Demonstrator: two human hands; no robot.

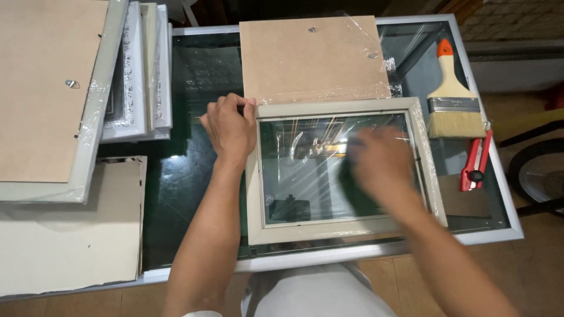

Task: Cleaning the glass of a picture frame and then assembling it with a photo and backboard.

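Centrally, picture frame (341, 170), left hand (230, 128) gripping corner

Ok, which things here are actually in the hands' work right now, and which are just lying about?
In hand:
- picture frame, its top-left corner held by the left hand
- glass pane, under the blurred right hand, which seems to press a dark cloth

Lying about:
- brown backing board
- paintbrush
- red utility knife
- stacked frames
- pale board
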